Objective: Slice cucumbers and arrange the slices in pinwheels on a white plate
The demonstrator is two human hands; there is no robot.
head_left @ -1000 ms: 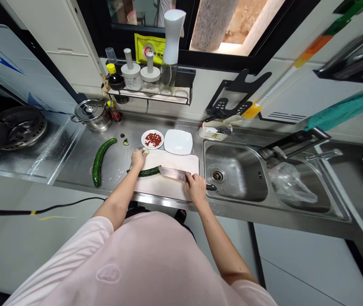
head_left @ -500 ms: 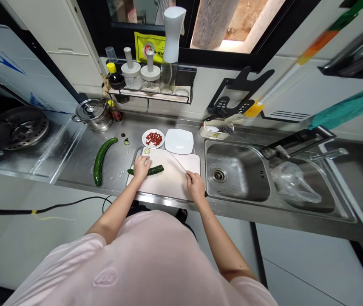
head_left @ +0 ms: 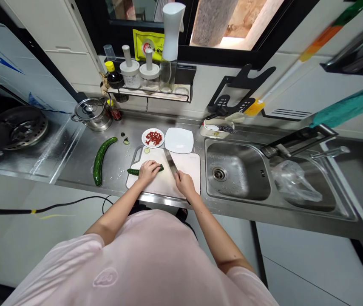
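The left hand rests palm-down over a short length of dark green cucumber, its ridged skin showing on both sides of the fingers, and the piece lies crosswise on a white plastic cutting board. The right hand closes around a broad steel kitchen knife, its blade pointing far and slightly left, close beside the left hand's fingertips. A pale round cucumber slice sits near the board's far edge, by its cut-out handle. Left of the board, a long curved whole-looking cucumber lies on the stainless steel desk
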